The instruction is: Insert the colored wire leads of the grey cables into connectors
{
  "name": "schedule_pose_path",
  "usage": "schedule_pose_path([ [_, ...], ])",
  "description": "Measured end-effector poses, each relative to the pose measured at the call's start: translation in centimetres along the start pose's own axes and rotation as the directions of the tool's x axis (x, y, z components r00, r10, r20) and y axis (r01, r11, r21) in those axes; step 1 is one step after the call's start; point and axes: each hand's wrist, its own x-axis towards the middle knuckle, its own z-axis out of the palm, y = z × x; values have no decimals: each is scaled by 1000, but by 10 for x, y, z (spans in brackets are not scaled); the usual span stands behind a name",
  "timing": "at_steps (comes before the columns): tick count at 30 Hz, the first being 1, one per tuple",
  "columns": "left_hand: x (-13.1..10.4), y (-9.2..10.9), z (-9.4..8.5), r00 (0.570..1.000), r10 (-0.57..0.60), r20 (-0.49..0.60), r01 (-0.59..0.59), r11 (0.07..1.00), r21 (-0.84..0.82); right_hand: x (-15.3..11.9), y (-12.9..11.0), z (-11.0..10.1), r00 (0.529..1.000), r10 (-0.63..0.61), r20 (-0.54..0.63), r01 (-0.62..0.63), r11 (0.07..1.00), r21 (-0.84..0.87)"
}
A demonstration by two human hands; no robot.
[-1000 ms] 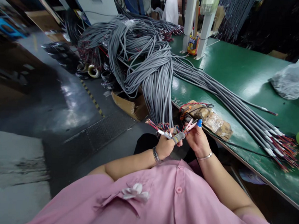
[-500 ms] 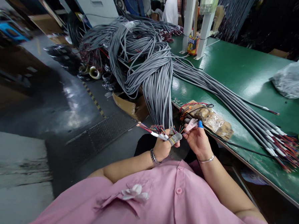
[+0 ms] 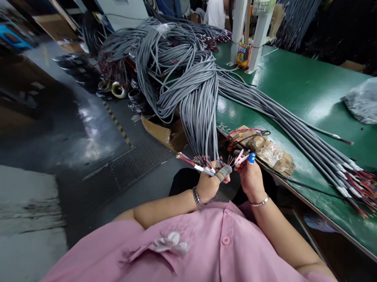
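My left hand [image 3: 209, 185] is closed around the ends of several grey cables [image 3: 199, 129], whose loops hang down from the bench. Thin coloured wires [image 3: 203, 160] with bare copper tips fan out above its fingers, past white sleeves. A grey knitted cover wraps the left thumb. Close on the right, my right hand [image 3: 251, 178] pinches a pink clip [image 3: 240, 158] shaped like a clothes peg. The clip's jaw end is beside the wires; whether it grips one I cannot tell. A blue cover [image 3: 251, 157] sits on one right-hand digit.
A green bench [image 3: 308, 84] stretches away to the right, bearing a bundle of grey cables [image 3: 290, 125] with bared ends. At its near edge lies a taped wooden block [image 3: 270, 153]. A plastic bag [image 3: 369, 102] sits far right, a cardboard box [image 3: 163, 131] below, a person [image 3: 216, 12] behind.
My right hand has turned, and the pink clip in it now shows its two splayed arms. My left hand has shifted slightly right with the cable ends.
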Motion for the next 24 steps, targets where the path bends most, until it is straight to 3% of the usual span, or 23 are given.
schedule_pose_path([
  [3,0,-3,-1,1000,-11,-7,11,1000,-10,3,-2,5,986,159,54,-167,965,201],
  [7,0,-6,-2,1000,-6,-9,6,1000,-10,5,-3,9,983,182,33,-183,930,319],
  [13,0,-6,-2,1000,-10,-9,11,1000,24,3,-4,11,982,188,11,-180,924,338],
  [19,-2,-3,-3,1000,2,13,-2,1000,17,0,-1,4,965,238,111,-263,888,378],
  [24,-4,-2,-14,996,-25,85,21,999,48,-3,-1,-6,962,249,112,-272,899,343],
])
